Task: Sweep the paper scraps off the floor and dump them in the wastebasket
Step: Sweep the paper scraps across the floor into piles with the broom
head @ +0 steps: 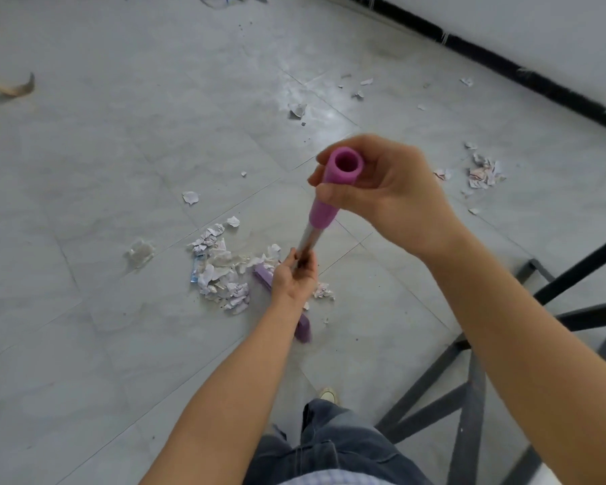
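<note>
The tiled floor [84,169] fills most of the view, with a black skirting strip [504,61] along the far wall and a dark metal frame [469,390] at the person's right.

The broom [321,218] stands nearly upright in front of the person. Its long axis runs from the open purple handle end close to the camera down to the broom head [303,329] on the floor. The head lies slantwise, its far end to the left and its near end toward the person's feet.

The main pile of paper scraps [221,271] lies on the left of the head, touching its far end. One small crumpled scrap [324,292] sits just beside the head on the right. So the next stroke, as I judge it, has to push leftward or draw this pile along. The wastebasket is not in view, so I cannot tell which way it lies.

The right grip [382,190] is closed around the purple sleeve near the top of the handle, fingers and thumb curled round it. The left grip [291,278] is closed on the bare shaft lower down. It is nearer the pile and would steer the head.

A second cluster [483,173] lies well apart to the right, and loose bits [298,110] lie farther off toward the wall. Much of the sweeping looks undone.
</note>
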`<state>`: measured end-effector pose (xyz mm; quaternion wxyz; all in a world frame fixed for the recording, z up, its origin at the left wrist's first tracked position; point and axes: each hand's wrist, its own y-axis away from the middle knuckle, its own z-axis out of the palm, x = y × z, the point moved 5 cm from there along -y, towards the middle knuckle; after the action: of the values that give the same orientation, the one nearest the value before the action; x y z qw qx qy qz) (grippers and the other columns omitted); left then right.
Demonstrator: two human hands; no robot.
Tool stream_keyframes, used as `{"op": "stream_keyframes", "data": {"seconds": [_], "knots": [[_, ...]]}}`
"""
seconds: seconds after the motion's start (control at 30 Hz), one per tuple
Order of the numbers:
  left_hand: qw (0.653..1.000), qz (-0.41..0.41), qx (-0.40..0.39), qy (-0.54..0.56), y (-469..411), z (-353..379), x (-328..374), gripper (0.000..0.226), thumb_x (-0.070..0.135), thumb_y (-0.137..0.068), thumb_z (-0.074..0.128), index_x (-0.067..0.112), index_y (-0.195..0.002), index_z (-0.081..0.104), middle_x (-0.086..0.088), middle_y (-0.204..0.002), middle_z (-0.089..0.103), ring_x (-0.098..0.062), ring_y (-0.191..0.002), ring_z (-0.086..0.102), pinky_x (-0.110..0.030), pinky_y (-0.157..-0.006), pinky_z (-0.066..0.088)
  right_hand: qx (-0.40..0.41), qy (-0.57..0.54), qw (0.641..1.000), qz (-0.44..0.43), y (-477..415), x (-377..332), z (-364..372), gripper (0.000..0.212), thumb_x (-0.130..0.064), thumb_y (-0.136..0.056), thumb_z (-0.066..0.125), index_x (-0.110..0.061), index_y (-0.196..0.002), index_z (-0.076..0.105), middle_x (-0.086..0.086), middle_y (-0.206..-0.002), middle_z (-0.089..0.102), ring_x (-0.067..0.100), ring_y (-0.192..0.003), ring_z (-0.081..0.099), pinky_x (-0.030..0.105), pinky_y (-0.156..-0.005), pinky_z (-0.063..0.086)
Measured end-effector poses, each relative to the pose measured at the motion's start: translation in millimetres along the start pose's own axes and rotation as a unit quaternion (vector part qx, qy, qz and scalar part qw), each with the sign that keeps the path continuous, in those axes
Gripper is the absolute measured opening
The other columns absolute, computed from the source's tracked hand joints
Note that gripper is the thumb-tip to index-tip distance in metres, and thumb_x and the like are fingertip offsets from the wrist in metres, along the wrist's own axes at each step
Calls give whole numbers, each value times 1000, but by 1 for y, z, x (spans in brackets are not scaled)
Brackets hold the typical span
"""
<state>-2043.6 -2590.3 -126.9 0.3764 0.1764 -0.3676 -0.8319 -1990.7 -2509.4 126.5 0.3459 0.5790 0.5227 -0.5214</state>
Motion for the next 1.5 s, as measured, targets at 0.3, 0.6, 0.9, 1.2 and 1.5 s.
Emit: {"op": "stream_keyframes", "data": {"seconds": [0.3,0.6,0.9,1.2,1.5], "knots": [[998,-25,-35,-41,14,40,-18,28,11,-101,40,-6,-83,53,-21,-53,64,-27,-42,66,-30,-39,54,-9,10,997,-75,12,-26,-28,25,-12,-70,69,-11,-91,57,3,-83,64,20,-82,66,30,-81,56],[994,-23,27,-100,27,7,0,23,8,-98,45,-8,-84,54,-24,-69,64,-34,-59,65,-34,-43,56,31,-74,995,-59,6,-2,-44,23,-20,-66,71,-16,-85,59,6,-82,65,23,-82,65,40,-84,56],[986,61,104,-112,14,-22,102,23,11,-98,46,-3,-81,50,-18,-85,54,-26,-75,56,-32,-40,53,-22,-133,991,4,-32,43,23,18,-10,-69,66,-15,-84,58,2,-82,66,13,-81,66,32,-83,55],[961,22,190,-200,-60,-16,182,21,5,-99,42,-3,-80,46,-17,-84,48,-26,-85,53,-28,-29,46,24,-84,989,118,-110,115,72,19,3,-78,66,-14,-83,58,5,-85,65,21,-84,62,28,-75,53],[987,-37,72,-136,-147,101,138,24,7,-100,41,0,-78,48,-17,-79,51,-24,-72,54,-27,-37,53,98,-47,992,69,-215,89,10,23,-1,-72,68,-19,-83,60,-8,-72,71,14,-81,68,29,-81,55]]}}
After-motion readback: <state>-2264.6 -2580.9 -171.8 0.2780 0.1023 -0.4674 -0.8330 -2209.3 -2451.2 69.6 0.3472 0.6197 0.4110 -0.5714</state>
